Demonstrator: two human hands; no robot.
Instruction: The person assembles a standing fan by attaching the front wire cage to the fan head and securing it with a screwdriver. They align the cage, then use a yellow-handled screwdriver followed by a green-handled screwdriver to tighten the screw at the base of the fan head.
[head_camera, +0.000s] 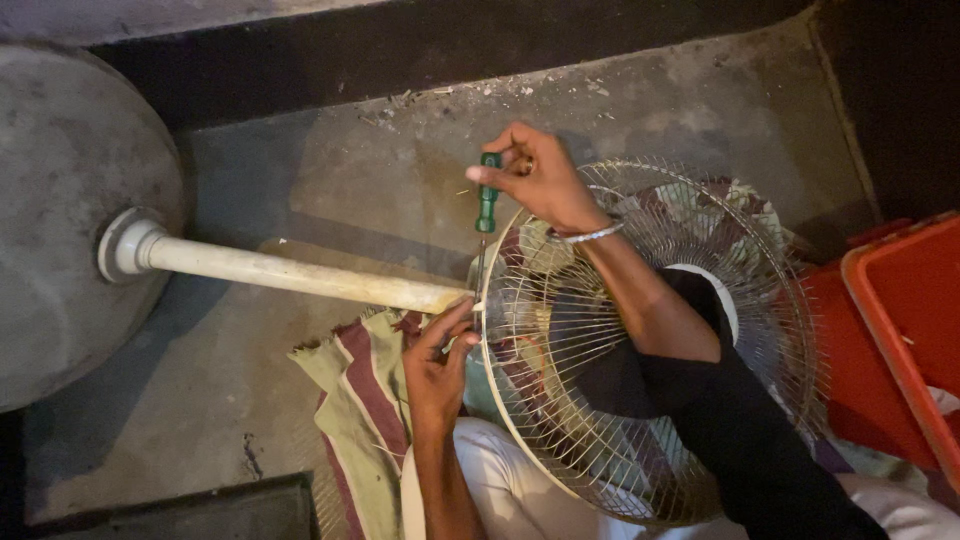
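While the fan is lying on its side on the concrete floor (620, 90), the right hand (535, 175) is gripping the green handle of a screwdriver (487, 205), its fingers curling closed around the top of the handle and the thumb pressing against it. The screwdriver is standing nearly upright, its thin shaft pointing down to the spot where the white pole (300, 277) is meeting the rim of the wire fan guard (700, 230). The left hand (437, 365) is resting just below that joint, its fingertips pinching together at the edge of the guard; what they are pinching is too small to tell. A striped cloth (355, 400) is lying under the left wrist. The pole is running left to a round grey base (60, 200), and an orange plastic bin (900, 330) is sitting at the right, beside the guard.
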